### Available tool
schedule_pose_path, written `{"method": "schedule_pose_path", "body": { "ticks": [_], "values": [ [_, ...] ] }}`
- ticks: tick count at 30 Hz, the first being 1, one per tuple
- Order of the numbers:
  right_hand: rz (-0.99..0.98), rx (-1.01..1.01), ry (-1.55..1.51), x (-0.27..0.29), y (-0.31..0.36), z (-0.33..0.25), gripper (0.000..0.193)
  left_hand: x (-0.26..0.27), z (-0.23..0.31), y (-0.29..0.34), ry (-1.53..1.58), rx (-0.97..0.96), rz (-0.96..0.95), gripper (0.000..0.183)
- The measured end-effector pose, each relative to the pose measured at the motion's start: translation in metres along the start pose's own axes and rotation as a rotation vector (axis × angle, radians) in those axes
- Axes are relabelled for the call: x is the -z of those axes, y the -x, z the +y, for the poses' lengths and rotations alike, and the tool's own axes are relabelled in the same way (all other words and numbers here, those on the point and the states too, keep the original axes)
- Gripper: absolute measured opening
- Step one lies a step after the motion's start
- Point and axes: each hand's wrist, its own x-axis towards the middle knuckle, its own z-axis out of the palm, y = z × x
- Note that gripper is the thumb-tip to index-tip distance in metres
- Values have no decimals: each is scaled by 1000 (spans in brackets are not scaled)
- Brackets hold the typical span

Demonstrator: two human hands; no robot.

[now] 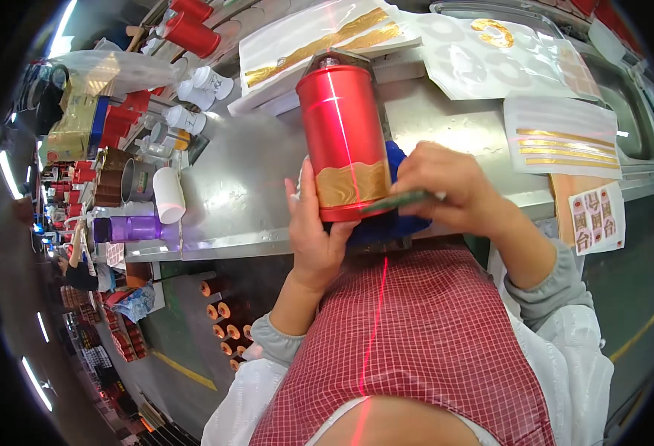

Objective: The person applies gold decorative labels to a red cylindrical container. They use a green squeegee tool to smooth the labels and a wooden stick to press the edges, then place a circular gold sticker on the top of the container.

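Ceiling tubes [10, 176]: glaring white, strung along the left side, which sits in dark surroundings.
Tabletop [230, 175]: brightly lit metal with soft, hazy reflections.
Red canister [340, 123]: glossy, with a pale streak of glare down its side.
Red light line [374, 327]: thin and vivid, running over canister and apron [431, 327].
Right hand [449, 182]: slightly soft, as is the green tool [401, 202].
Left background: small, murky, poorly resolved.
Fisheye rim: straight edges bowed, corners black.
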Motion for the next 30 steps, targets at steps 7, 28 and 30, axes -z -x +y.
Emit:
{"method": "schedule_pose_path", "body": {
  "ticks": [7, 28, 30],
  "values": [
    [-77, 40, -2, 0, -3, -8, 15, 0, -8, 0, 40, -11, -23, 86],
    [4, 86, 101, -5, -9, -1, 16, 1, -8, 1, -17, -30, -19, 92],
    [-12, 38, 69, -4, -5, -4, 17, -1, -8, 5, 5, -4, -29, 92]
  ]
}}
